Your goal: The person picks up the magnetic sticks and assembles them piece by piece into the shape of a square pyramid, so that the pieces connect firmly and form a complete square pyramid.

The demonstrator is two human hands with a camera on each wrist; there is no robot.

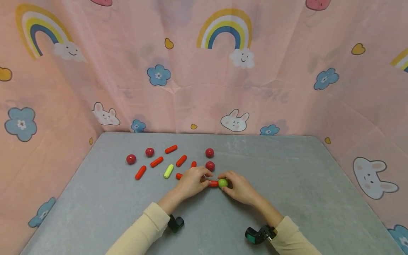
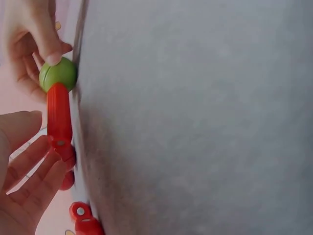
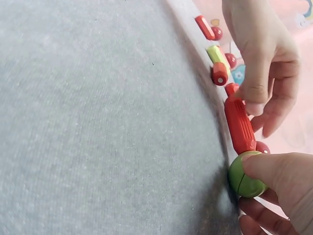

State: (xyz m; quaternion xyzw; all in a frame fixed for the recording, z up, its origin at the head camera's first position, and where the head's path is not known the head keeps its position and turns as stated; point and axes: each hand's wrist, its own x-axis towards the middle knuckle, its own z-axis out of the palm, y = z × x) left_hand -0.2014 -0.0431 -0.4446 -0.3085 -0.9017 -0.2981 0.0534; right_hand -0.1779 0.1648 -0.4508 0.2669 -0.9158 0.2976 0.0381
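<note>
My right hand (image 1: 239,187) pinches a green ball (image 1: 223,182) between thumb and fingers. A red ribbed rod (image 1: 214,183) runs leftward from the ball, its end against it; in the left wrist view the rod (image 2: 59,115) has a small pale spot on its free end. Close by that free end is my left hand (image 1: 192,180). Its thumb and fingers are spread loosely apart, with the fingertips right beside the rod and not wrapped round it. The right wrist view shows a seam across the green ball (image 3: 237,176), with the right thumb on it.
Two red balls (image 1: 209,159) lie just beyond the hands, and two more red balls (image 1: 131,159) at the left. Several red rods (image 1: 156,162) and one yellow-green rod (image 1: 169,171) are scattered between. A pink printed curtain (image 1: 191,99) surrounds the grey table (image 1: 312,177).
</note>
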